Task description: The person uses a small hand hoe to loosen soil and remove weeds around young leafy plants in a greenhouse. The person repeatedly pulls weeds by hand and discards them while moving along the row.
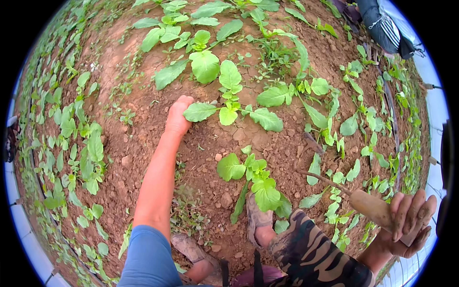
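My left hand (181, 114) reaches down to the soil beside a leaf of a young leafy plant (228, 107); its fingers are turned under, so what they hold is hidden. My right hand (412, 222), soiled, grips the wooden handle (371, 208) of a small hand hoe at the lower right. The hoe's thin metal shank runs left, and its blade (313, 142) is over the soil by some leaves. Another leafy plant (263, 179) grows just before my right shoe (259, 217).
Small weeds (190, 211) lie or grow near my left shoe (190, 247). Rows of leafy plants stand left (86, 154) and right (373, 118); a dark irrigation line (392, 107) runs along the right row. Another person's clothed limb (380, 28) shows at upper right.
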A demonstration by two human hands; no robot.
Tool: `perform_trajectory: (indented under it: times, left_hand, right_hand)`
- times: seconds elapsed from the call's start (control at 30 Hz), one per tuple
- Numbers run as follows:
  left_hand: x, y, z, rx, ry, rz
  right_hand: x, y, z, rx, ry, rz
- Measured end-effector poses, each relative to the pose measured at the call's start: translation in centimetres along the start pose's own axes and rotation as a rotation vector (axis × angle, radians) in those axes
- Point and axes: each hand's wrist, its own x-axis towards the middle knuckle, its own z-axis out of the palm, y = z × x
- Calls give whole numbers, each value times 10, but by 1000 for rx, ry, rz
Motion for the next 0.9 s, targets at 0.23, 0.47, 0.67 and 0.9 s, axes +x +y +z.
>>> perform_trajectory:
  times: [0.23,0.47,0.67,0.9]
  left_hand:
    - [-59,-10,-76,42,-92,-107]
    - [-132,51,-133,218,-475,144]
    - [-64,80,-30,264,-507,129]
    - [-23,73,29,-54,-318,52]
  right_hand:
    - [0,3,2,-19,-15,31]
    - [0,4,1,32,-35,45]
    - [7,7,14,-17,-112,43]
    - [-20,-2,-12,7,192,38]
